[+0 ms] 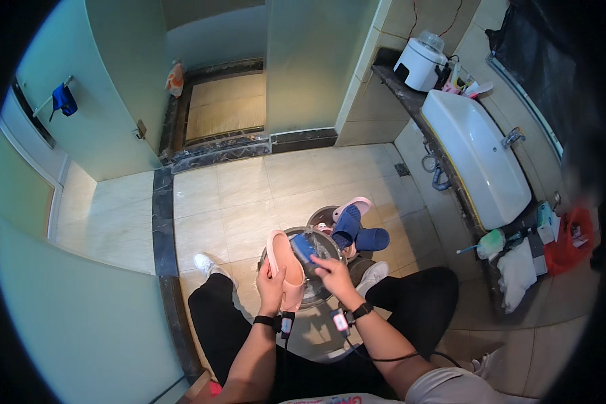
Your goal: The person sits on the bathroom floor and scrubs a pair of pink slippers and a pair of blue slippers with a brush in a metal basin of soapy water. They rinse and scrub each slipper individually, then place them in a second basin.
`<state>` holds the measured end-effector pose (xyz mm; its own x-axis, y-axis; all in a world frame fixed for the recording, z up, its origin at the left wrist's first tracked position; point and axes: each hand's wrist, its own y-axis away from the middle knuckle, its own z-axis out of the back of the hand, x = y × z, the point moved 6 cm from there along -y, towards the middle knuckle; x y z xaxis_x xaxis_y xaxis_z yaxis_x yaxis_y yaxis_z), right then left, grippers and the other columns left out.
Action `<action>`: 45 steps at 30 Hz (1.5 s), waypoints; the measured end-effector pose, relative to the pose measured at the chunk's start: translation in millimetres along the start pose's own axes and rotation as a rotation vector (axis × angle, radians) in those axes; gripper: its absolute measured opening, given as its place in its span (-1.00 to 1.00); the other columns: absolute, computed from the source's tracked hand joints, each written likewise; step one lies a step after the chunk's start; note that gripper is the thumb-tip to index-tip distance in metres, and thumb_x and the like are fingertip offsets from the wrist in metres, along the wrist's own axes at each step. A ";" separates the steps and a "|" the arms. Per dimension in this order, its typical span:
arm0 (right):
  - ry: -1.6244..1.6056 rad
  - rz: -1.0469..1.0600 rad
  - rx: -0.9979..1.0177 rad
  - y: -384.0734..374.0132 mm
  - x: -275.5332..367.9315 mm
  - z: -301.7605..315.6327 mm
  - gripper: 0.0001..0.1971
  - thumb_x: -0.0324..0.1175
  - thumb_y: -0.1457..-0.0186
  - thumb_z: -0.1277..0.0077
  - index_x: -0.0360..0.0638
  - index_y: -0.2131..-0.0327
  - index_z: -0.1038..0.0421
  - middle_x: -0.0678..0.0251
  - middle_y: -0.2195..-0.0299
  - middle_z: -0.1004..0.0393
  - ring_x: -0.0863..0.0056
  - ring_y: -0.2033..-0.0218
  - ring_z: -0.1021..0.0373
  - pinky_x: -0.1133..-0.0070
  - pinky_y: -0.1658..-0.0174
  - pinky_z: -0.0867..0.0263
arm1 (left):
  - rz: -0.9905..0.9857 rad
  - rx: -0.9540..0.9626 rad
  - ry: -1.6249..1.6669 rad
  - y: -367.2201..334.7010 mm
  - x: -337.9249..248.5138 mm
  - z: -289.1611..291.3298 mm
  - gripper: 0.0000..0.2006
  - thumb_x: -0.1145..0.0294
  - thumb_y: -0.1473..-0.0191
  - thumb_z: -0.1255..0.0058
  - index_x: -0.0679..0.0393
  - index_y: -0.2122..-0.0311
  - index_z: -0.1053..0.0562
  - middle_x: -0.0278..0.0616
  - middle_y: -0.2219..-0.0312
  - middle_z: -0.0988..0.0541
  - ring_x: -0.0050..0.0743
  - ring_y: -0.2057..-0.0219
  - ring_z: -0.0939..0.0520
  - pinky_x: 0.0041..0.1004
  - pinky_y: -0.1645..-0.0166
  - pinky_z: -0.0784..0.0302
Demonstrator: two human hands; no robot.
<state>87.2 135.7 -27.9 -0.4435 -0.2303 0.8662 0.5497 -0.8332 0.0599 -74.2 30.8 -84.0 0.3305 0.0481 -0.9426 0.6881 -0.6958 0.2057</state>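
Observation:
My left hand (271, 288) is closed around the side of a pale pink slipper (284, 254), its toe end toward me, tilted over a round basin (308, 304). In my right hand (335, 277) is a blue scrubbing brush (305, 248), just right of the slipper. I cannot tell whether its bristles touch the slipper. Water or suds show in the basin beneath both hands. Behind and to the right, dark blue slippers (372, 239) and another pink slipper (361, 203) lie on a second container (321, 215).
A white washbasin (475, 158) with a tap (513, 137) is set in the dark counter at right. A white appliance (421, 62) stands at its far end; a red plastic bag (568, 242) hangs nearer. Dark stone sills (163, 222) edge the tiled floor. Cables run from my wrists.

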 end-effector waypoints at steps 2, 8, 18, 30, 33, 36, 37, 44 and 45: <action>0.223 0.195 0.037 14.3 37.5 -4.9 -0.56 -0.54 0.08 -0.07 0.13 0.07 -0.48 0.20 0.51 -0.36 0.27 0.44 -0.37 0.51 0.32 -0.32 | -0.013 0.013 -0.010 1.2 1.0 -7.0 -0.55 0.62 -0.02 -0.03 0.36 -0.07 -0.30 -0.22 0.24 -0.54 -0.63 0.29 -0.52 -0.60 0.20 -0.44; 0.859 0.364 -0.062 1.6 87.6 -6.1 -0.62 -0.42 0.07 0.00 0.20 0.12 -0.50 0.25 0.54 -0.31 0.27 0.46 -0.38 0.38 0.45 -0.30 | -0.025 0.031 -0.058 14.4 23.9 -5.7 -0.62 0.53 0.03 -0.05 0.34 0.03 -0.43 -0.12 0.26 -0.59 -0.53 0.27 -0.57 -0.53 0.16 -0.46; 0.759 -0.018 -0.119 -26.0 32.1 2.3 -0.68 -0.41 0.04 0.06 0.06 0.15 -0.50 0.10 0.47 -0.42 0.10 0.46 -0.42 0.30 0.40 -0.35 | 0.038 0.009 -0.202 21.4 20.1 -3.9 -0.59 0.64 0.13 0.01 0.33 0.06 -0.43 -0.12 0.34 -0.59 -0.53 0.34 -0.58 -0.53 0.20 -0.47; 0.337 -0.322 0.419 -9.4 -140.8 -76.0 -0.60 -0.44 0.08 0.09 0.00 0.10 -0.48 -0.04 0.18 -0.46 0.04 0.12 -0.40 0.38 0.02 -0.30 | -0.052 -0.050 0.083 -3.3 -11.4 4.4 -0.49 0.72 0.08 0.02 0.26 -0.03 -0.20 -0.18 0.12 -0.41 -0.47 0.11 -0.45 -0.47 -0.02 -0.35; 0.152 -0.299 0.250 -9.8 -113.1 -49.9 -0.58 -0.48 0.09 -0.03 -0.12 0.06 -0.44 0.00 0.29 -0.52 0.33 0.29 -0.46 0.52 0.18 -0.32 | -0.100 -0.135 -0.074 -7.5 -11.1 11.4 -0.56 0.62 0.03 -0.05 0.25 0.02 -0.23 -0.21 0.22 -0.41 -0.48 0.18 -0.44 -0.46 0.03 -0.36; -0.077 -0.222 0.112 -0.7 -62.8 -29.9 -0.56 -0.60 0.05 0.02 -0.13 0.01 -0.40 0.20 0.36 -0.50 0.55 0.41 -0.35 0.62 0.25 -0.28 | -0.111 -0.180 -0.219 -4.9 -7.6 12.5 -0.64 0.59 0.03 -0.07 0.24 0.09 -0.29 -0.24 0.33 -0.41 -0.47 0.27 -0.46 -0.48 0.10 -0.38; -0.157 -0.182 0.032 4.3 -39.5 -24.4 -0.55 -0.61 0.04 0.02 -0.12 0.00 -0.40 0.23 0.36 -0.48 0.55 0.41 -0.34 0.63 0.25 -0.28 | -0.118 -0.189 -0.260 -2.6 -9.8 11.6 -0.68 0.58 0.02 -0.07 0.24 0.13 -0.31 -0.25 0.37 -0.41 -0.47 0.31 -0.46 -0.48 0.13 -0.39; 0.196 0.164 -0.034 43.3 79.2 -32.3 -0.58 -0.52 0.04 -0.01 0.00 0.03 -0.43 0.16 0.41 -0.40 0.18 0.38 -0.39 0.45 0.29 -0.32 | -0.194 -0.181 -0.437 0.6 -14.9 7.5 -0.78 0.60 0.04 -0.04 0.25 0.21 -0.43 -0.04 0.40 -0.54 -0.28 0.36 -0.59 -0.41 0.24 -0.47; 0.186 0.121 -0.087 38.9 66.6 -31.6 -0.56 -0.54 0.04 -0.01 -0.01 0.02 -0.43 0.15 0.40 -0.40 0.20 0.38 -0.39 0.47 0.29 -0.31 | -0.215 -0.156 -0.464 1.2 -14.7 7.7 -0.77 0.60 0.05 -0.03 0.25 0.20 -0.44 0.00 0.38 -0.56 -0.24 0.35 -0.60 -0.40 0.24 -0.48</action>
<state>56.7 72.1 16.5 -0.5053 -0.4127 0.7579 0.5473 -0.8323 -0.0884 -83.2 23.8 -71.9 -0.1244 -0.1689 -0.9777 0.8083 -0.5888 -0.0012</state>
